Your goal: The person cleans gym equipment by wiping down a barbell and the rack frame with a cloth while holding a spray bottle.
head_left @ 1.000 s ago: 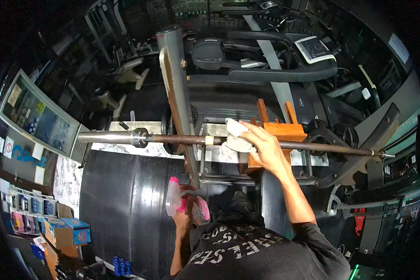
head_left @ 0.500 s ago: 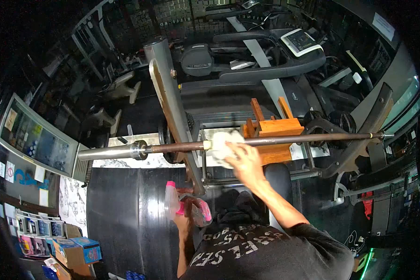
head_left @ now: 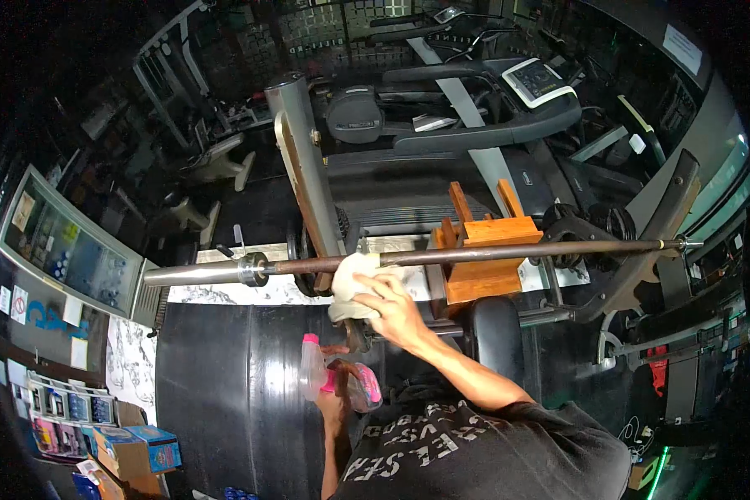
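My right hand point(head_left: 385, 310) presses a pale cloth point(head_left: 354, 287) around a long barbell point(head_left: 475, 252), left of its middle. The cloth hides part of the dark shaft. At the bar's left end is a shiny metal sleeve point(head_left: 196, 273) with a collar. Lower down, my left hand point(head_left: 335, 392) grips a clear plastic spray bottle point(head_left: 312, 367) with pink parts, below the bar and apart from it. Some of the fingers are hidden behind the bottle.
A grey rack upright point(head_left: 304, 167) stands behind the bar. An orange wooden stand point(head_left: 496, 242) and a black padded bench point(head_left: 496, 329) are right of centre. A treadmill point(head_left: 483, 125) lies beyond. At left are a glass-door fridge point(head_left: 79, 250) and cardboard boxes point(head_left: 137, 450).
My right hand and the cloth have slid left along the barbell. The left hand with the spray bottle has shifted only slightly. More of the bench shows now.
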A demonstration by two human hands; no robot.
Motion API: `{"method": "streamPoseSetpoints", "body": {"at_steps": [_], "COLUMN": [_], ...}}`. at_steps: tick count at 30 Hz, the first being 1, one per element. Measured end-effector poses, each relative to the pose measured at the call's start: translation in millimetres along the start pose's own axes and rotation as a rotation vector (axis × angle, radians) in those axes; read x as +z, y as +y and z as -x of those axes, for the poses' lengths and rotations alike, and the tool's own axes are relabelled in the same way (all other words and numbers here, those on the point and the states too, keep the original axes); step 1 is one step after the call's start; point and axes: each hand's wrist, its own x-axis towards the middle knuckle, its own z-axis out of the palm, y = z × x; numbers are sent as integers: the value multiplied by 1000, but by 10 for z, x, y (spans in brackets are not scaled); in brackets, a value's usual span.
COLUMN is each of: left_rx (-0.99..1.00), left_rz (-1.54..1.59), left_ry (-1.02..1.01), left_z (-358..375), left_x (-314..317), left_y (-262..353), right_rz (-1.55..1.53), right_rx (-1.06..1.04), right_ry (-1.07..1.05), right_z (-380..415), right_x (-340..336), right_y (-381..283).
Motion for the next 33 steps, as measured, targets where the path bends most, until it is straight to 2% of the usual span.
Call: {"method": "streamPoseSetpoints", "body": {"at_steps": [1, 3, 4, 6, 8, 10, 12, 14, 16, 18, 20, 22, 23, 26, 28, 29, 30, 33], "left_rx": [-38, -69, -84, -100, -123, -135, -127, -154, -188, -224, -92, -102, -112, -106, -86, -70, -66, -118], "left_rz": [-5, -13, -39, -65, -77, -92, -97, -65, -86, -110, -52, -11, 28, 177, 149, 125, 125, 74], "left_ry": [31, 64, 57, 50, 43, 39, 42, 75, 77, 73, 19, -15, -44, -30, -26, -23, -27, 32], "left_z": [41, 95, 115, 155, 199, 204, 196, 240, 274, 245, 173, 158, 149, 122, 135, 142, 148, 170], "left_x": [-9, -38, -51, -58, -43, -31, -46, -88, -122, -59, 75, 109, 123, 227, 173, 149, 144, 145], "left_y": [5, 15, 20, 28, 31, 42, 10, -114, -188, -181, -90, -102, -103, -7, -86, -119, -97, -38], "right_rz": [-3, -456, -459, -639, -563, -15, 207, 295, 175, 83, 120, -444, -620, -1218, -1747, -1894, -2064, -1815], "right_rx": [-5, 277, 273, 429, 461, 95, 171, 275, 368, 389, 405, 550, 562, 721, 861, 799, 834, 951], "right_ry": [0, 81, 82, 178, 253, 326, 327, 487, 624, 672, 613, 501, 415, 398, 262, 233, 161, -176], "right_z": [-6, -34, -49, -70, -95, -42, 104, 221, 332, 381, 387, 393, 437, 413, 465, 451, 402, 324], "right_x": [94, 232, 230, 151, -24, -186, -437, -705, -920, -1113, -1200, -1169, -1098, -942, -800, -717, -678, -409], "right_y": [-23, -50, -46, -61, -83, 120, 243, 378, 569, 563, 438, 348, 420, 188, 217, 230, 187, 262]}}
